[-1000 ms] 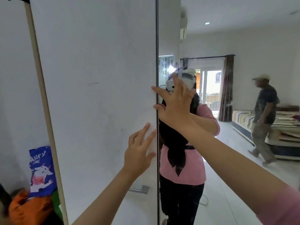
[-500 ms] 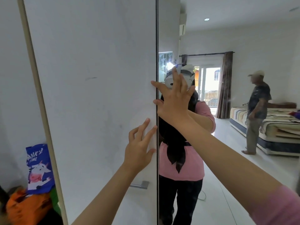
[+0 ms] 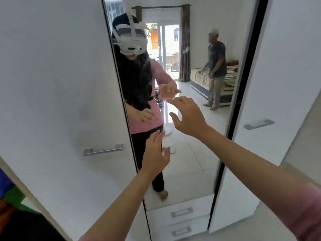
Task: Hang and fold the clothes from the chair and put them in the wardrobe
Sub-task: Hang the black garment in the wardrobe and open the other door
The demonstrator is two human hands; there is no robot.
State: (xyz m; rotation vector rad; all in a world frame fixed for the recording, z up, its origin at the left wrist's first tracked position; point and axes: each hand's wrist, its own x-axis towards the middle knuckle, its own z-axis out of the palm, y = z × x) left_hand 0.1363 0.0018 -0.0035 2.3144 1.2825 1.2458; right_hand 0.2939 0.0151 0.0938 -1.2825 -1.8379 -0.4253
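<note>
Wardrobe fills the frame upright, long axis vertical, its white left door ajar so coloured clothes show at the lower left edge. Both hands hover with fingers spread and empty before the centre mirror panel, left hand below right hand. Storing looks near its end; the left door remains to shut.

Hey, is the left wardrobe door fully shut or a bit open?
A bit open. The left wardrobe door stands off the frame at its lower left edge, where colourful clothes show through the gap.
</note>
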